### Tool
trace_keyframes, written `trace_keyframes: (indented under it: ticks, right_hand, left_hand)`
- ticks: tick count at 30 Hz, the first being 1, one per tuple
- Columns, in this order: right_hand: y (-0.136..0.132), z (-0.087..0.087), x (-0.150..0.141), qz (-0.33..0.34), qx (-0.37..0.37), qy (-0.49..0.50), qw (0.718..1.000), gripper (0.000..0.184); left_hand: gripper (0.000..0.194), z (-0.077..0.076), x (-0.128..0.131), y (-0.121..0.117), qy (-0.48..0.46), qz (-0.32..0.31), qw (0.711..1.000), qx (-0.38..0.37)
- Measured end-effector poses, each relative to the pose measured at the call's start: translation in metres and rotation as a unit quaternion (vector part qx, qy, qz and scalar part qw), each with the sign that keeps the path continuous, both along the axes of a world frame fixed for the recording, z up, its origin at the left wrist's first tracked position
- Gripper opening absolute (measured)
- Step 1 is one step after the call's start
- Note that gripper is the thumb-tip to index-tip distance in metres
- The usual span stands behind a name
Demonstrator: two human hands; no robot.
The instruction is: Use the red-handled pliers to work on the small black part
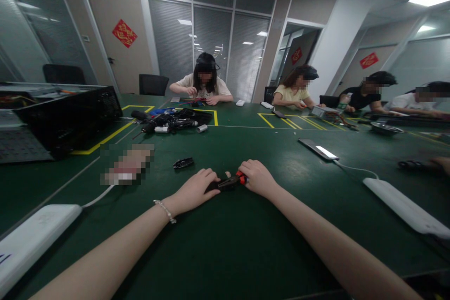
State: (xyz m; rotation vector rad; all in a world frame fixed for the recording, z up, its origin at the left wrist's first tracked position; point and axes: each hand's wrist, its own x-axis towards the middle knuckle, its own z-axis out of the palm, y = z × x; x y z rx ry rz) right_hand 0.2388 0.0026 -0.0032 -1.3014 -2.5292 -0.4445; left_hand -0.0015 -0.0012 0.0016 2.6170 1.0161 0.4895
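Observation:
Low over the green table, my right hand (pixel 258 179) is closed around the red and black handles of a pair of pliers (pixel 241 177). The jaws point left, towards my left hand (pixel 197 189). Its fingers are closed on a small black part (pixel 212 187) that meets the tips of the pliers; what kind of part it is I cannot make out. A tiny pale piece (pixel 228 175) shows just behind the jaws. Farther back on the left, a loose black plastic piece (pixel 183 163) lies on the table.
A pile of tools and cables (pixel 172 119) sits beyond, with a black computer case (pixel 70 122) at left. Phones with cables to white power banks (pixel 404 204) lie on both sides. Several people work across the table (pixel 225 253), one person (pixel 204 79) directly opposite.

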Motion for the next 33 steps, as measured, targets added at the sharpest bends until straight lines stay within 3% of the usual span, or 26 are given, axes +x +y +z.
trace_keyframes:
  ticks: [20,33]
  right_hand:
    - [-0.0006,0.0013,-0.0011,0.004,-0.005,0.004,1.000,0.016]
    - [-0.0010,0.0009,-0.0004,-0.003,-0.008,0.013,1.000,0.016]
  left_hand:
    - [0.022,-0.0060,0.0000,0.0025,-0.003,0.000,1.000,0.011]
    - [0.021,0.0003,0.0010,0.0002,0.011,0.002,1.000,-0.004]
